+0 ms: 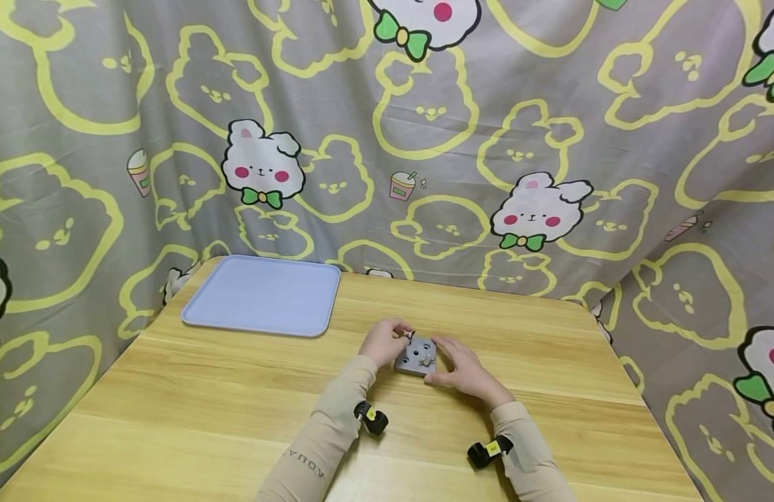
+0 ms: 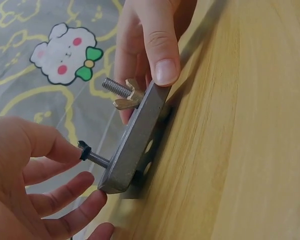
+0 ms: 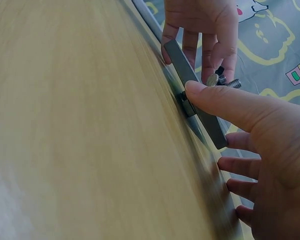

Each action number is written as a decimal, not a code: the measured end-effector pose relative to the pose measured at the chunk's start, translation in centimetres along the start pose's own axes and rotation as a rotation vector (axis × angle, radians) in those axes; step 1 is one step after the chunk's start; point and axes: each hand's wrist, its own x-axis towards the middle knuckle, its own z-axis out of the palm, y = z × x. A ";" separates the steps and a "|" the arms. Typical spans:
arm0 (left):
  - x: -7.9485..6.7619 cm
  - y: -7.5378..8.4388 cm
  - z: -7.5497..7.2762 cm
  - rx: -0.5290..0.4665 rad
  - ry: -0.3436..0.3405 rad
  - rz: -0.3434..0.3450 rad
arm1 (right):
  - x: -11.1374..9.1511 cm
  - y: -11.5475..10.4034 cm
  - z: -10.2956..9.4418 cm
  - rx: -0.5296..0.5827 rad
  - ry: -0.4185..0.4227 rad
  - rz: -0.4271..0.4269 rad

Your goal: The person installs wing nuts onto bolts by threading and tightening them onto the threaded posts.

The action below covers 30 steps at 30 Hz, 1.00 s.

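Observation:
A grey metal plate [image 1: 411,363] with several holes is held slightly above the wooden table. My right hand [image 1: 465,369] grips it by the edges, thumb at the near side and fingers at the far side. At the plate's far left corner, my left hand [image 1: 382,343] pinches a small black wing nut [image 2: 83,150] on the end of a threaded bolt [image 2: 98,160]. Its other fingers spread beside the plate's edge. A brass-coloured wing nut [image 2: 129,98] sits against the plate on a second bolt [image 2: 114,87]. Underneath, a bolt head [image 3: 188,106] sticks out.
A pale blue tray [image 1: 261,293] lies at the table's back left. The wooden table [image 1: 236,397] extends around both hands. Behind it and along its right side hangs a grey patterned curtain [image 1: 355,104].

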 end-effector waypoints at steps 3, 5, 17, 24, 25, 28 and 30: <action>0.1 -0.1 0.1 0.006 0.003 0.002 | 0.0 -0.1 0.0 -0.002 0.003 -0.005; 0.1 -0.1 0.1 0.005 0.009 0.000 | -0.1 -0.1 -0.1 -0.002 0.006 -0.009; 0.2 -0.3 0.3 -0.036 0.118 -0.073 | 0.0 -0.1 0.0 -0.012 0.018 -0.028; 0.3 -0.3 0.3 -0.027 0.125 -0.068 | -0.1 -0.1 0.0 -0.009 0.014 -0.018; 0.3 -0.3 0.3 -0.030 0.118 -0.065 | -0.1 -0.1 0.0 -0.009 0.014 -0.016; 0.3 -0.3 0.4 -0.026 0.096 -0.047 | -0.1 -0.1 0.0 -0.010 0.014 -0.013; 0.3 -0.3 0.4 -0.022 0.075 -0.039 | -0.1 -0.2 0.0 -0.008 0.013 -0.012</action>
